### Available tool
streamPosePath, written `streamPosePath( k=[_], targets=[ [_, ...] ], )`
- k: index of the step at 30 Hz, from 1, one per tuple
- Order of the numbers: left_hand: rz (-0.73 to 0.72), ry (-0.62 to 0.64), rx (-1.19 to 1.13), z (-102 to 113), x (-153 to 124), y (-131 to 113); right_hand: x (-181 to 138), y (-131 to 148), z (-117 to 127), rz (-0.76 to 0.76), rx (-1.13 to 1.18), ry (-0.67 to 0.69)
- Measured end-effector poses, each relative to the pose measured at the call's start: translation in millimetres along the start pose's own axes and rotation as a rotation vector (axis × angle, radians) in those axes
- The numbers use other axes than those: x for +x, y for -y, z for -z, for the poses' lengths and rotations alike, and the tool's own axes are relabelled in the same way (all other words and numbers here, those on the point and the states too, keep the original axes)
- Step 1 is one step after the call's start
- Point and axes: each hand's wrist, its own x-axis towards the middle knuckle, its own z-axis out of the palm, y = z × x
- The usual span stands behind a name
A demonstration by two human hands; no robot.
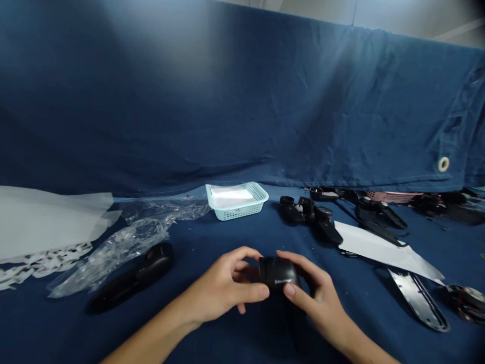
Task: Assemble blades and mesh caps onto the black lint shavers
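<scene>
Between my two hands is a black, rounded device [278,270] with small white lettering on its side; its exact kind is not clear. A dark part, like a handle, seems to run down from it and is hard to make out against the blue cloth. My left hand [231,285] grips its flat left end, thumb at the front and fingers behind. On the other side, my right hand [316,290] wraps round the rounded end, with the thumb pressed just below the lettering. A long black device [132,278] lies on the cloth to the left of my left hand.
Clear plastic bags [113,253] and white sheets [49,217] lie at left. A light blue basket [240,210] holding white paper stands behind my hands. To the right are several black casings [312,217], a white sheet [382,250] and a silvery-lined shell [420,301]. A blue curtain [242,101] hangs behind.
</scene>
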Motion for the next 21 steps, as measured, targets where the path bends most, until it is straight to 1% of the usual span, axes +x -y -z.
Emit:
streamPosePath(
  k=[3,6,8,11,14,16,18,21],
  targets=[
    [-0.041,-0.04,0.011,1.2,-2.4,-6.2,-2.1,-2.7,-2.0,-0.004,-0.018,0.0],
    [0.014,-0.098,-0.054,-2.8,-1.4,-5.4,-3.5,-6.0,-3.9,0.007,-0.014,-0.027],
    [0.084,-0.13,-0.108,-10.1,-0.5,-3.3,-5.2,-5.8,-4.0,0.076,-0.052,-0.033],
    [0.169,-0.152,-0.116,-24.2,-3.8,-3.4,-9.5,-1.8,-3.0,0.23,-0.13,-0.012],
    [0.114,-0.231,-0.008,-34.5,-13.0,-7.1,-15.4,-0.7,-3.3,0.373,-0.189,0.007],
    [0.05,-0.281,0.134,-37.4,-19.2,-8.4,-19.8,-4.1,-5.4,0.428,-0.175,0.006],
    [-0.045,-0.332,0.333,-38.6,-23.6,-6.7,-24.7,-8.9,-9.2,0.378,-0.122,-0.005],
    [-0.201,-0.409,0.63,-41.1,-26.9,1.7,-33.3,-12.0,-18.4,0.127,-0.031,-0.002]
  ],
)
